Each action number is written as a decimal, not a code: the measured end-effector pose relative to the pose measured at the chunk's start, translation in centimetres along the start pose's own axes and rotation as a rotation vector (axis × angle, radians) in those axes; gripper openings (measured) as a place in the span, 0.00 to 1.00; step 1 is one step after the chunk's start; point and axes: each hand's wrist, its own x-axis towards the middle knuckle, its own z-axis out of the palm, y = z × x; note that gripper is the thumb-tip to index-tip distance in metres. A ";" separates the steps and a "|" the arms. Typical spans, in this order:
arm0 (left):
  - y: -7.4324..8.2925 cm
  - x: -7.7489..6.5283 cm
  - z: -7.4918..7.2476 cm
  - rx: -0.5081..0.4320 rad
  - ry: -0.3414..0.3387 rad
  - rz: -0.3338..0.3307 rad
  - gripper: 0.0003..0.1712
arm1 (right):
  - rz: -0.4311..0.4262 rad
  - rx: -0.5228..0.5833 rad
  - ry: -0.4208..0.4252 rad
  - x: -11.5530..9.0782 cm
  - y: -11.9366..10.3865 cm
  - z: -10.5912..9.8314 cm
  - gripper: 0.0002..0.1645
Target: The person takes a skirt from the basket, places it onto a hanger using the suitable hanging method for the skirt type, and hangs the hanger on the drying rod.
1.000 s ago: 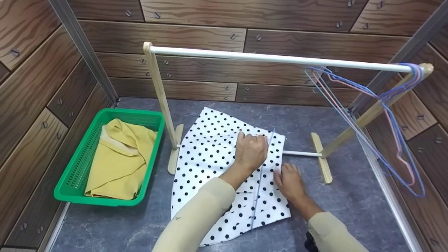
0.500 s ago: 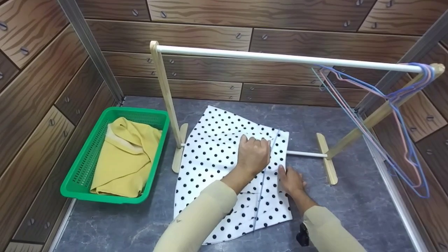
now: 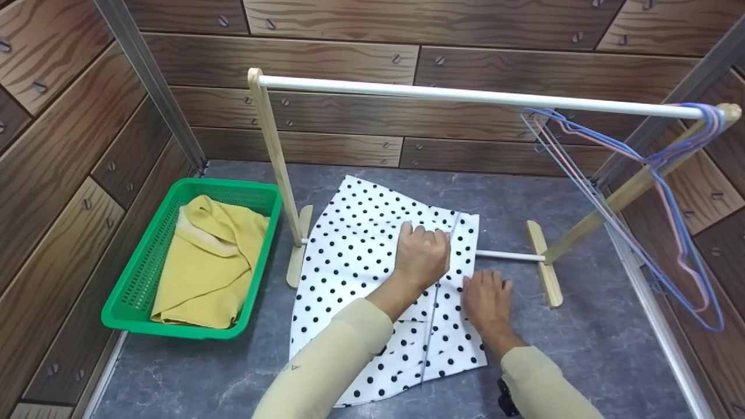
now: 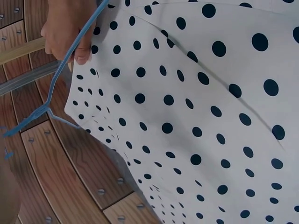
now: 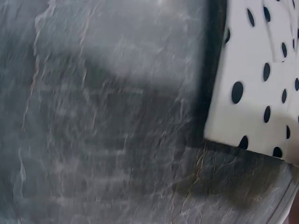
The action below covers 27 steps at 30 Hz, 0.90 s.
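A white garment with black polka dots (image 3: pixel 349 273) lies spread across the floor and over the rack's lower bar. Along its right side, over the fabric, runs a thin blue hanger (image 3: pixel 429 337). My left hand (image 3: pixel 423 256) is curled at the hanger's hook end, gripping it above the cloth. In the left wrist view, the hanger's hook and neck (image 4: pixel 41 111) stick out past the fabric's edge. At the garment's right edge my right hand (image 3: pixel 488 299) pinches the cloth, its thumb showing at the border in the left wrist view. The right wrist view shows a garment corner (image 5: pixel 247 107).
A rack with a white top rail (image 3: pixel 465 96) and wooden posts stands around the garment. Blue and pink hangers (image 3: pixel 646 160) hang at its right end. To the left sits a green basket (image 3: pixel 113 317) containing folded yellow cloth (image 3: pixel 204 279). Wood-patterned walls enclose the grey floor.
The hanger's far end has shifted slightly left. My right hand has turned, its back now facing up and its fingers pointing away. My left hand has kept its hold.
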 end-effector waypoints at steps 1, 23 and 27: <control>0.0 0.0 0.0 0.002 0.003 0.000 0.20 | -0.005 -0.013 0.001 0.0 0.1 0.0 0.23; 0.0 -1.3 0.6 -0.054 0.063 -0.025 0.19 | 0.020 0.050 -0.062 -0.2 0.5 -0.3 0.23; 1.3 -2.3 1.2 -0.074 0.016 -0.021 0.17 | 0.018 0.037 -0.070 0.0 0.2 -0.3 0.23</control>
